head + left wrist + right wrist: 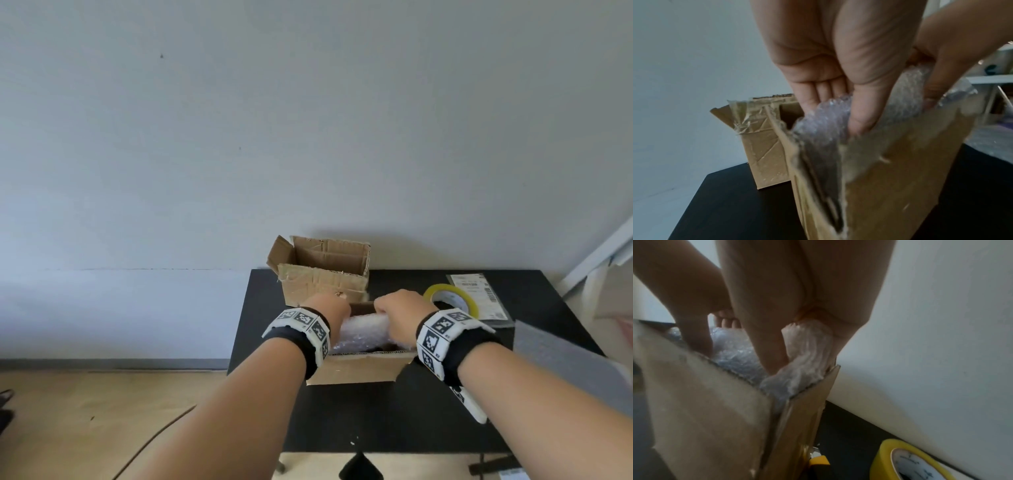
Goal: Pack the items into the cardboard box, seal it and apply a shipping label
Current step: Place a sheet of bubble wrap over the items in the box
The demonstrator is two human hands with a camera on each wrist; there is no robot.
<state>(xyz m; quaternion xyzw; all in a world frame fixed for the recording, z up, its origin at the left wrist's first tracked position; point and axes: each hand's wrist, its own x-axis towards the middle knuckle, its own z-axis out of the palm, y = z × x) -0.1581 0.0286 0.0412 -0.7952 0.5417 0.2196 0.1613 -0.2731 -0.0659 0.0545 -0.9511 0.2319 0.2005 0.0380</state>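
An open cardboard box (356, 368) stands on the black table (376, 421) in front of me. A bubble-wrapped bundle (363, 330) lies in its mouth, partly above the rim. My left hand (329, 308) grips the bundle's left end; in the left wrist view the left hand (840, 110) has its thumb in front of the bubble wrap (818, 129) and its fingers behind. My right hand (397, 311) grips the right end, and the right hand (797, 331) squeezes the bunched wrap (809, 340) at the box's corner (813, 386). What the wrap holds is hidden.
A second open cardboard box (322, 270) stands behind against the wall. A yellow tape roll (452, 298) and a shipping label (479, 298) lie at the back right. A grey padded sheet (565, 359) covers the table's right edge. A yellow-black tool (819, 461) lies beside the box.
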